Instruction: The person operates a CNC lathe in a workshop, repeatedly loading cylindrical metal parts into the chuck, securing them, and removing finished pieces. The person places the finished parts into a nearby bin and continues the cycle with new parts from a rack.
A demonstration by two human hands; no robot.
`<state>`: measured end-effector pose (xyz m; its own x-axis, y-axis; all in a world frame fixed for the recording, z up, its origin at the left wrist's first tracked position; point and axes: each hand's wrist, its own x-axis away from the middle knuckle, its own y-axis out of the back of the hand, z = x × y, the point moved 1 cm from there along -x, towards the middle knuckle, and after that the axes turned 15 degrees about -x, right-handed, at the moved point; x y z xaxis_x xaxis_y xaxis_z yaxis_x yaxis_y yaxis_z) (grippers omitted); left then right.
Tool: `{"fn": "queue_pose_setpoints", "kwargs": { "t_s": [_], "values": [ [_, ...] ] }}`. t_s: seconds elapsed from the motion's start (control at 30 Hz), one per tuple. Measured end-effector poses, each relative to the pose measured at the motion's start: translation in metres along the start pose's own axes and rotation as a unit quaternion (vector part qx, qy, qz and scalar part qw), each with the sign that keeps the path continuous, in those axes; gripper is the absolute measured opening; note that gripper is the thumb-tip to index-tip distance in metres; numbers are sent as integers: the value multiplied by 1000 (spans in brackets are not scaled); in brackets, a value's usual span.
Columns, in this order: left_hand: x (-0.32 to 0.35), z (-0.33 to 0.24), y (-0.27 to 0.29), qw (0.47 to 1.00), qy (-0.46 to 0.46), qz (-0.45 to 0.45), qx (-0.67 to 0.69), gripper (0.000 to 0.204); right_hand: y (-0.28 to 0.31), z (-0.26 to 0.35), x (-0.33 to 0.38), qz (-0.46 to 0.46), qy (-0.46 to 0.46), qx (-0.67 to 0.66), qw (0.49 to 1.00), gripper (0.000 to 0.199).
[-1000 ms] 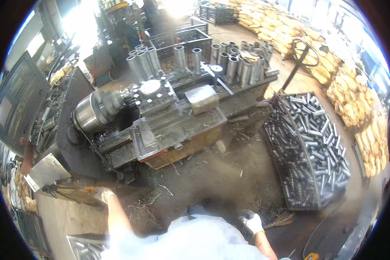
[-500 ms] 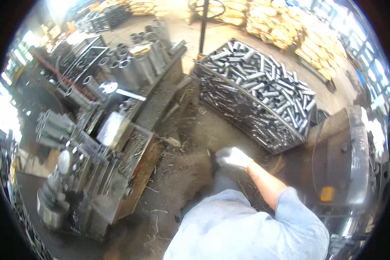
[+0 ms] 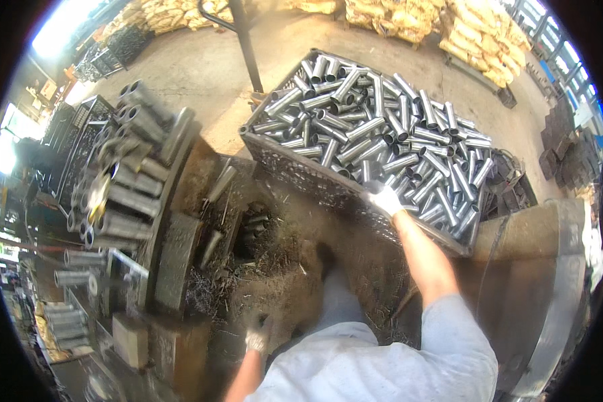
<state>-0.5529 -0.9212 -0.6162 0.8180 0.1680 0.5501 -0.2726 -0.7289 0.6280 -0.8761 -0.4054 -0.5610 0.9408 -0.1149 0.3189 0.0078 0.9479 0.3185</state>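
Note:
My right hand (image 3: 384, 199), in a white glove with dark fingertips, reaches over the near rim of a dark metal bin (image 3: 315, 173). Its fingers appear closed around the lower end of a short metal tube (image 3: 368, 171), though motion smears them. Heaped inside the bin are many shiny short metal tubes (image 3: 362, 127), lying in all directions. My left hand (image 3: 256, 337), gloved as well, hangs low at my left side above the dirty floor. Its fingers are blurred and nothing can be made out in them.
To the left, larger metal tubes (image 3: 130, 191) stack along a machine bench (image 3: 174, 261). Metal shavings (image 3: 211, 288) litter the floor beside it. A curved metal housing (image 3: 516, 268) stands at the right. Beyond the bin are a pole with a handle (image 3: 244, 47) and yellow sacks (image 3: 479, 40).
My view has swung to the right toward the bin. My right hand has moved from above the floor to the bin's near rim. My left hand has come into view at lower left.

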Motion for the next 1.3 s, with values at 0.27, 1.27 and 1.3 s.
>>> {"fn": "queue_pose_setpoints", "kwargs": {
  "t_s": [0.27,1.27,1.3],
  "values": [
    [-85,-309,18,991,-17,127,-42,29,-73,-57,-235,81,-221,150,960,66],
    [-242,-451,-20,978,-192,78,-35,93,18,33,-197,-112,43,90,989,77],
    [-255,-472,-20,974,-209,82,5,101,24,63,-185,-40,46,70,996,74]
  ]
}}
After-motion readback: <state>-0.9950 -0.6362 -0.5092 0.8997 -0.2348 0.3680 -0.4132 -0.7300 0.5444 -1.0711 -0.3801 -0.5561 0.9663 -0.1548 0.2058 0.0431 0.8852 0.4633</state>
